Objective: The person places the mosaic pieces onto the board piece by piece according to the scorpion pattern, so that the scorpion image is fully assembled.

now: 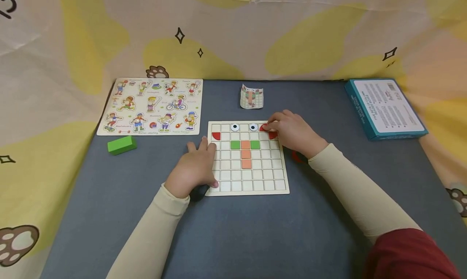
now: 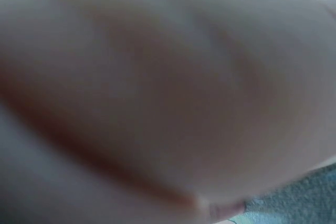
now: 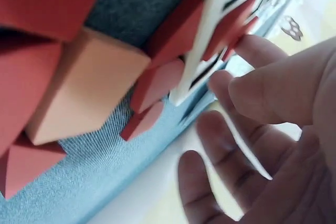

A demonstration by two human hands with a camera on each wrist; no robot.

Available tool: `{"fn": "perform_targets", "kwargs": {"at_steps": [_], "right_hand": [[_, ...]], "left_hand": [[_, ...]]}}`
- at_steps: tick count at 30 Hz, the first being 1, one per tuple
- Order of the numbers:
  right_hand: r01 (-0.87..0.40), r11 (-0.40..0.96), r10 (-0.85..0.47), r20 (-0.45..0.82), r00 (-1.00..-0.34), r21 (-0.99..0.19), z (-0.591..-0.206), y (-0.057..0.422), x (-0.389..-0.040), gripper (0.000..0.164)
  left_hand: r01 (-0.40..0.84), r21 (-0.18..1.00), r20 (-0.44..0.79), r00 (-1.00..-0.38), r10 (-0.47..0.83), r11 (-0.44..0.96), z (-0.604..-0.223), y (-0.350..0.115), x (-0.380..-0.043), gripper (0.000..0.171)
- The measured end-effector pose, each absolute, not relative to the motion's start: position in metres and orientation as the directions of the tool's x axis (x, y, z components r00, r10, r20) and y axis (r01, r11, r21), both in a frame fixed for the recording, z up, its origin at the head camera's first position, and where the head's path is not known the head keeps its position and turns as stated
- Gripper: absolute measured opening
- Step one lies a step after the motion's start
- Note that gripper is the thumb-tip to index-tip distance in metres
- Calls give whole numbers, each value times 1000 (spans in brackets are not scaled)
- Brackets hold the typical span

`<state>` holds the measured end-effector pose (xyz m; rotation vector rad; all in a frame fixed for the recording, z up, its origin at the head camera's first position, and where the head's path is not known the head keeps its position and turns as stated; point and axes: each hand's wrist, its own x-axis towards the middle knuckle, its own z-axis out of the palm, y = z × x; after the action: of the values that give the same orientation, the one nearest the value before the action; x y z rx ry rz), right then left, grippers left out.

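Observation:
A white grid board (image 1: 247, 187) lies in front of me on the table. On it are two eye pieces (image 1: 244, 127), green squares (image 1: 235, 145), a column of orange squares (image 1: 246, 153) and red quarter-round pieces (image 1: 216, 136). My left hand (image 1: 193, 169) rests spread along the board's left edge, its thumb at the lower corner; the left wrist view is mostly blurred skin. At the upper right corner, a fingertip of my right hand (image 1: 292, 134) touches a red piece (image 3: 231, 30). The other fingers of that hand extend loosely beside the board.
Right of the board lie loose red pieces (image 3: 160, 82) and an orange block (image 3: 92, 87), largely hidden under my right arm in the head view. A patterned card (image 1: 251, 97) stands behind the board. Around it are a picture board (image 1: 149, 106), a green block (image 1: 122, 145) and a teal box (image 1: 386, 108).

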<state>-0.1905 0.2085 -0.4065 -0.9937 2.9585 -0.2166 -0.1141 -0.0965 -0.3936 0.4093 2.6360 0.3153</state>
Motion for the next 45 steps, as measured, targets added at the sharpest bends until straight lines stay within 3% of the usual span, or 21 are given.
{"fn": "perform_targets", "kwargs": {"at_steps": [8, 12, 19, 30, 36, 45], "right_hand": [[-422, 873, -427, 31, -903, -244, -383, 238, -194, 37], [-391, 887, -394, 39, -918, -248, -380, 255, -191, 34], [-411, 883, -428, -31, -903, -224, -401, 256, -181, 33], [-459, 886, -461, -16, -887, -62, -409, 253, -181, 29], [-501, 863, -501, 22, -865, -63, -410, 260, -185, 19], [-580, 811, -578, 46, -815, -76, -408, 269, -183, 18]], "left_hand": [[234, 285, -397, -854, 336, 930, -395, -96, -115, 111], [233, 282, -398, -854, 335, 931, -397, -97, -115, 112], [235, 286, -399, -852, 338, 929, -398, -97, -115, 111], [236, 276, -402, -852, 335, 932, -397, -97, -116, 111], [241, 273, -401, -851, 338, 931, -397, -97, -115, 112], [238, 275, -401, -852, 336, 932, -397, -97, -115, 113]]}}
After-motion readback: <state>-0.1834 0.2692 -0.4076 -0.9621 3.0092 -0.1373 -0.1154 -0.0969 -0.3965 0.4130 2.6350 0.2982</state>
